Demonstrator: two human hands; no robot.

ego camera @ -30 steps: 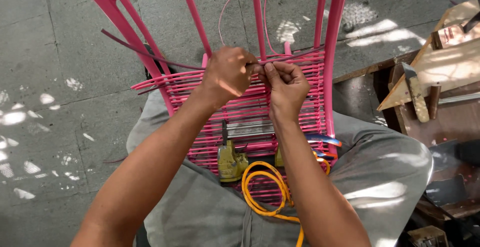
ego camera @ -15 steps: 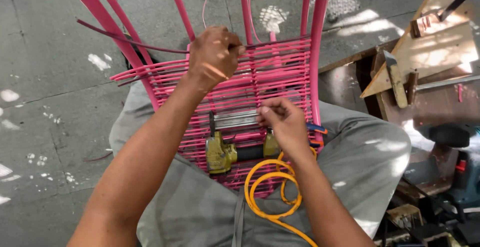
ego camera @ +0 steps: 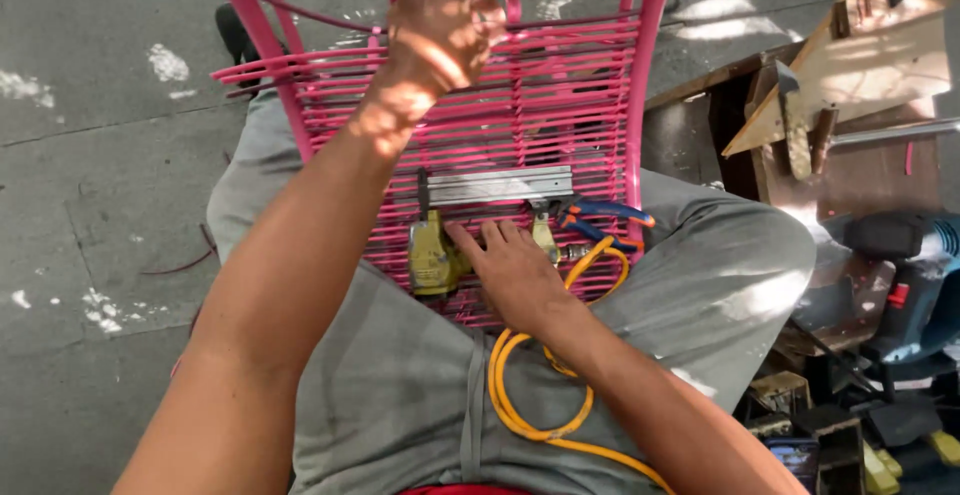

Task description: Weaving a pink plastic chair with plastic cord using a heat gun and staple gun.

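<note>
A pink metal chair frame [ego camera: 655, 65] wound with pink plastic cord [ego camera: 560, 105] lies across my lap. My left hand [ego camera: 440, 30] is raised at the top of the weave, closed around a pink cord strand. My right hand [ego camera: 510, 265] rests lower on the weave with fingers spread, touching a yellow pneumatic stapler [ego camera: 432, 255] with a grey metal magazine [ego camera: 495, 187]. A yellow-orange air hose [ego camera: 520, 405] coils from the tool over my grey trousers. Blue-handled pliers [ego camera: 600, 217] lie just right of my right hand.
To the right stand wooden pieces [ego camera: 860, 65], a metal bar [ego camera: 890, 133] and a blue power drill [ego camera: 915, 275] among dark clutter. Grey concrete floor [ego camera: 90, 155] with white paint spots lies to the left. A dark shoe [ego camera: 235, 35] shows beyond the frame.
My right hand left the cord at the top and dropped down to the stapler on the weave. My left hand stayed gripping the cord and has lifted higher.
</note>
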